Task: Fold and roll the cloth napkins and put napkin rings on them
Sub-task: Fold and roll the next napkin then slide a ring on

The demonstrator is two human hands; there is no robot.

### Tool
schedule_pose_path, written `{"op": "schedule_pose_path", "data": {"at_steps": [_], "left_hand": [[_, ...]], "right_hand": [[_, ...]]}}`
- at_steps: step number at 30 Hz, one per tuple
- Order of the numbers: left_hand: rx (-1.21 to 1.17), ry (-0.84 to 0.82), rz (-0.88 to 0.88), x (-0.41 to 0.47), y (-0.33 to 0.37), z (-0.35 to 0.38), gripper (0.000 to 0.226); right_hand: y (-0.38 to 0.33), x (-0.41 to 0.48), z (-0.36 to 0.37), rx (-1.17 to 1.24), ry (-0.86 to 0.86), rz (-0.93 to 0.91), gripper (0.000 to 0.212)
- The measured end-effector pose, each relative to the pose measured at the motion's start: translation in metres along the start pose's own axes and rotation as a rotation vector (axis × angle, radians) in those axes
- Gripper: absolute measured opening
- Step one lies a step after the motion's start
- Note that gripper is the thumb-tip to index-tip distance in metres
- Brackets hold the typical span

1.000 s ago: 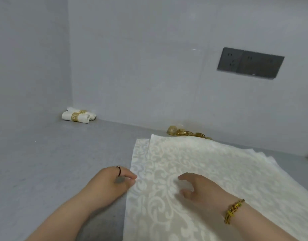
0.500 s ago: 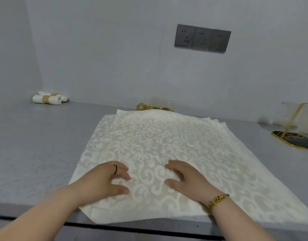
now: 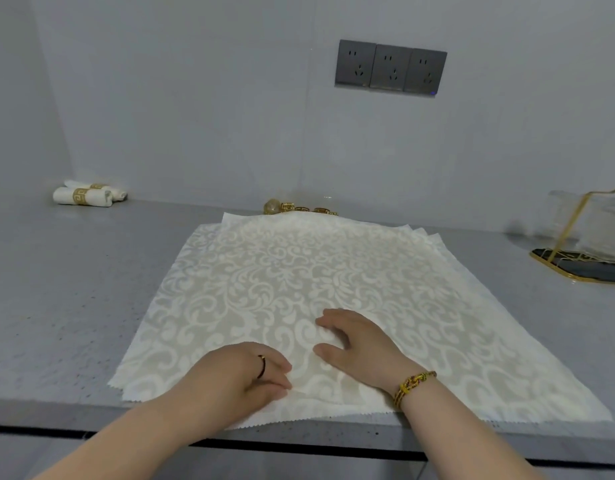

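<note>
A stack of cream damask napkins (image 3: 299, 282) lies flat on the grey counter (image 3: 74, 289), its near edge at the counter's front. My left hand (image 3: 243, 375), with a dark ring, sits on the top napkin near that edge, fingertips and thumb drawn together on the cloth. My right hand (image 3: 358, 344), with a gold bracelet, rests just to the right, its fingers curved and its thumb apart, the cloth slightly raised between them. Gold napkin rings (image 3: 299, 207) lie behind the stack at the wall. Two rolled napkins with gold rings (image 3: 86, 195) lie at the far left.
A gold-framed holder on a dark tray (image 3: 583, 268) stands at the right edge of the counter. A grey socket panel (image 3: 391, 67) is on the wall. The counter's front edge (image 3: 334, 434) runs just below my wrists.
The view has swung to face the napkins squarely. My left hand has moved from the stack's left edge onto the cloth near its front edge, and the right hand stays beside it.
</note>
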State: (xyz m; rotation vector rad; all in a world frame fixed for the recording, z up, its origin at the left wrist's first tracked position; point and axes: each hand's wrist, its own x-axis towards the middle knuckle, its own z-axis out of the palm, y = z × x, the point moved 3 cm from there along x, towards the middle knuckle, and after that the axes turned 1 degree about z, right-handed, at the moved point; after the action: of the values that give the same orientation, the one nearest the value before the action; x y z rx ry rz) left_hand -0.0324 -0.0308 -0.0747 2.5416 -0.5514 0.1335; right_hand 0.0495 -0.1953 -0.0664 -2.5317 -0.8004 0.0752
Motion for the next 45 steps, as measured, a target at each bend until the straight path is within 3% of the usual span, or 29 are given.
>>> {"op": "schedule_pose_path", "data": {"at_steps": [1, 4, 7, 10, 12, 14, 17, 20, 22, 25, 28, 30, 35, 38, 42, 45], "left_hand": [[0.059, -0.008, 0.02, 0.0, 0.001, 0.001, 0.016], [0.285, 0.129, 0.145, 0.004, 0.007, -0.001, 0.057], [0.358, 0.162, -0.056, 0.009, 0.009, -0.007, 0.017], [0.503, 0.384, -0.071, 0.018, 0.017, -0.021, 0.022], [0.396, 0.352, -0.161, 0.023, 0.005, -0.019, 0.016], [0.336, 0.34, -0.169, 0.027, -0.002, -0.019, 0.01], [0.284, 0.38, -0.213, 0.024, -0.011, -0.034, 0.012], [0.182, 0.24, -0.254, 0.023, -0.012, -0.05, 0.021], [0.12, 0.106, -0.278, 0.021, -0.012, -0.058, 0.021], [0.251, -0.128, -0.308, 0.017, -0.021, -0.064, 0.018], [0.302, -0.187, -0.331, 0.012, -0.038, -0.075, 0.021], [0.242, -0.182, -0.361, 0.005, -0.053, -0.084, 0.024], [0.067, -0.092, -0.394, -0.015, -0.079, -0.101, 0.037], [-0.115, -0.078, -0.398, -0.029, -0.084, -0.103, 0.048], [-0.304, -0.124, -0.386, -0.035, -0.084, -0.107, 0.083], [-0.297, -0.148, -0.432, -0.024, -0.084, -0.112, 0.067]], "right_hand": [[0.001, 0.0, 0.001, 0.0, -0.001, -0.003, 0.049], [0.0, -0.002, 0.0, -0.007, 0.015, -0.01, 0.048], [-0.003, -0.007, -0.004, 0.216, 0.075, 0.056, 0.034], [-0.017, -0.019, -0.009, 0.483, 0.056, 0.013, 0.014], [-0.023, -0.029, -0.007, 0.407, -0.006, -0.063, 0.011], [-0.025, -0.04, -0.006, 0.136, -0.007, -0.121, 0.023], [-0.011, -0.044, -0.019, -0.232, 0.277, -0.214, 0.04], [0.014, -0.053, -0.039, -0.336, 0.274, -0.079, 0.027], [0.036, -0.062, -0.053, -0.346, 0.216, 0.055, 0.03], [0.059, -0.074, -0.075, -0.461, 0.203, 0.234, 0.036], [0.079, -0.086, -0.091, -0.495, 0.233, 0.394, 0.032], [0.086, -0.097, -0.102, -0.367, 0.288, 0.456, 0.026], [0.092, -0.114, -0.11, 0.153, 0.456, 0.419, 0.037], [0.09, -0.122, -0.112, 0.301, 0.504, 0.457, 0.039], [0.091, -0.129, -0.123, 0.486, 0.61, 0.489, 0.037], [0.096, -0.123, -0.124, 0.494, 0.604, 0.528, 0.037]]}}
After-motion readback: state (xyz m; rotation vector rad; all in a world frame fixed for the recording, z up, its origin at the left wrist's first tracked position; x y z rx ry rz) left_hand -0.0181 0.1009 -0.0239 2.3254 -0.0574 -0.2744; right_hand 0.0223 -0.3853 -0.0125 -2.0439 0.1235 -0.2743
